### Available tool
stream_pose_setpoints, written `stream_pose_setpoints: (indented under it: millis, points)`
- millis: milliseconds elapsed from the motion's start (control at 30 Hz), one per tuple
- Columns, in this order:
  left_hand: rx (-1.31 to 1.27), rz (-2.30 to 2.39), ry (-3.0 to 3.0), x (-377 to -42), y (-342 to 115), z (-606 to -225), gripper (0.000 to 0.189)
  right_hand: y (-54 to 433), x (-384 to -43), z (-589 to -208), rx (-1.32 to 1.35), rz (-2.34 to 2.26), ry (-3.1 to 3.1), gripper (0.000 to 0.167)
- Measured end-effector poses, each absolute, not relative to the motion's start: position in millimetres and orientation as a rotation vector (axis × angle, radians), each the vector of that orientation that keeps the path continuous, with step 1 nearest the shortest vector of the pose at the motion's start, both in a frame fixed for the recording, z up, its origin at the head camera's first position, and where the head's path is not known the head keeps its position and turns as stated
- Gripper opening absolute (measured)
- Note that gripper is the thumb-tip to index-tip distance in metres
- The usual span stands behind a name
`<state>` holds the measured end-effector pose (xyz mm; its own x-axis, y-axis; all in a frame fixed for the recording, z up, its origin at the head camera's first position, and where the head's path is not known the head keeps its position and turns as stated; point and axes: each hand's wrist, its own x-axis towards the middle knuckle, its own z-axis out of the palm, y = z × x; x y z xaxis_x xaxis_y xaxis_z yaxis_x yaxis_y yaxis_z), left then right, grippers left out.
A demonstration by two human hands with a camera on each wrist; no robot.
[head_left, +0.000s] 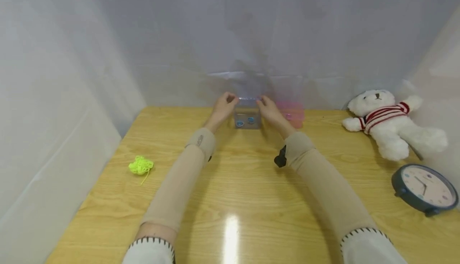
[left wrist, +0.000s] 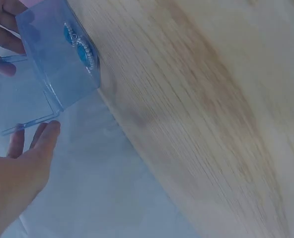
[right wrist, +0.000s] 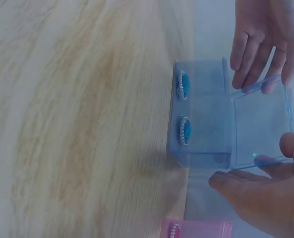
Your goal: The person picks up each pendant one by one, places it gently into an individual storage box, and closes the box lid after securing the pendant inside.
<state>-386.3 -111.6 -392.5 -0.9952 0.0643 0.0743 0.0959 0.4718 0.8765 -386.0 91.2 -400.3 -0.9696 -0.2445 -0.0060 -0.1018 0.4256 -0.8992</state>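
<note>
A see-through bluish plastic box (head_left: 247, 114) stands at the table's back edge, its hinged lid (right wrist: 261, 124) raised. Two blue oval gems with silvery beaded rims, one (right wrist: 185, 130) beside the other (right wrist: 183, 85), show at its front wall; whether they are inside or stuck on, I cannot tell. My left hand (head_left: 224, 107) pinches the lid's left side. On the opposite side my right hand (head_left: 270, 111) holds the lid between thumb and fingers. Just right of the box is a pink see-through box (head_left: 294, 114), partly behind the right hand.
A neon yellow tangle of string (head_left: 141, 165) lies on the wooden table (head_left: 230, 184) at left. At right are a white teddy bear (head_left: 389, 122) in a striped sweater and a round clock (head_left: 425, 188). Pale sheeting (head_left: 179, 36) hangs behind the table.
</note>
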Motion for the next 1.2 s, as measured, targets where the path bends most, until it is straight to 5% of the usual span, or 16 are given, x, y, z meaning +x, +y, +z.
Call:
stream_pose_setpoints:
  millis: [233, 1200]
  points:
    - [-0.262, -1.493, -2.8, -376.8, -118.7, -391.5, 0.046, 95.8, -379.3, -403.6, -0.415, -1.455, 2.541, 0.068]
    - [-0.408, -1.013, -2.944, -369.2, -118.5, -406.2, 0.04, 90.6, -374.9, -414.1, -0.441, -1.279, 2.636, 0.059]
